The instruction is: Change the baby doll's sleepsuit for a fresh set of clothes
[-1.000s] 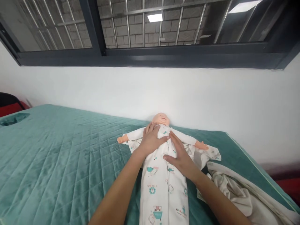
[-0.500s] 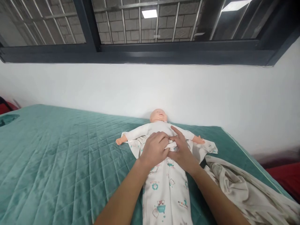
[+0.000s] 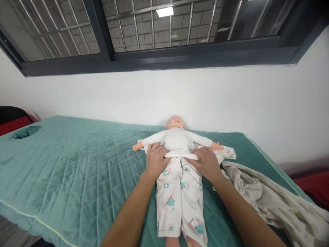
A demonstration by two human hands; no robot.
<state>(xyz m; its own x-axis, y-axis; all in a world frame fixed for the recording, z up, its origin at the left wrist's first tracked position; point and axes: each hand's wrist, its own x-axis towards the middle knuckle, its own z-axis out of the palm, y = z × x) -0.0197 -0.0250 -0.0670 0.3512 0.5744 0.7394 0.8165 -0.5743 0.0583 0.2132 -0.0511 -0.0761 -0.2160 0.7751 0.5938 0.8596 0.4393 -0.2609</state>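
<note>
Baby doll (image 3: 177, 139) lay face up on the quilted teal mattress (image 3: 72, 161), head toward twelve o'clock. Left hand (image 3: 155, 160) and right hand (image 3: 207, 163) flanked its waist, fingers curled around the rolled hem of the soft printed romper (image 3: 180, 192). At three o'clock lay a crumpled off-white cloth (image 3: 267, 199).

A baby doll (image 3: 177, 144) lies face-up at mid-frame on a teal quilted bed (image 3: 72, 171). The left hand (image 3: 155, 159) and right hand (image 3: 207, 164) press the waistband of its printed trousers (image 3: 180, 195) — crumpled white cloth (image 3: 269, 202) lies at lower right.
</note>
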